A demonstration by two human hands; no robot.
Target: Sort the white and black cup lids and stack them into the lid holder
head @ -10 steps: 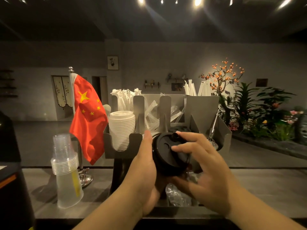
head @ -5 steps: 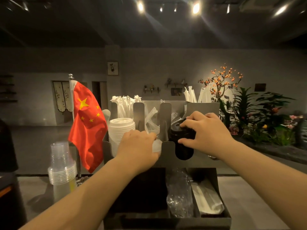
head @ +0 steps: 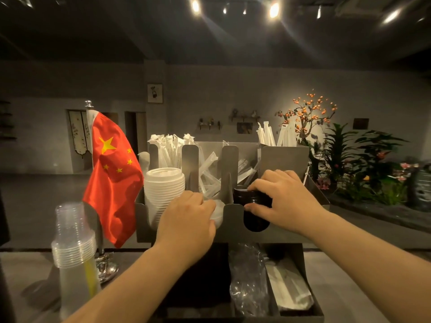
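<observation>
- Two hands work at the lid holder (head: 235,234) on the bench (head: 28,271): the right hand (head: 283,201) is clamped around a stack of black lids (head: 253,206) seated in the right slot, thumb on the near side, fingers over the top.
- The left hand (head: 190,215) is curled over a small white lid (head: 218,212) in the middle slot; whether it grips the lid or merely rests on it cannot be told.
- Far left, the white lids (head: 164,190) fill the left slot, a tall stack.
- Risk: pressing the black lids down off-centre could jam them against the metal dividers (head: 229,169).
- Risk: the white piece sits apart from the white stack, so leaving it there would spoil the sort.
- Risk: a careless left elbow could topple the plastic cups (head: 74,252) near the flag (head: 112,176).
</observation>
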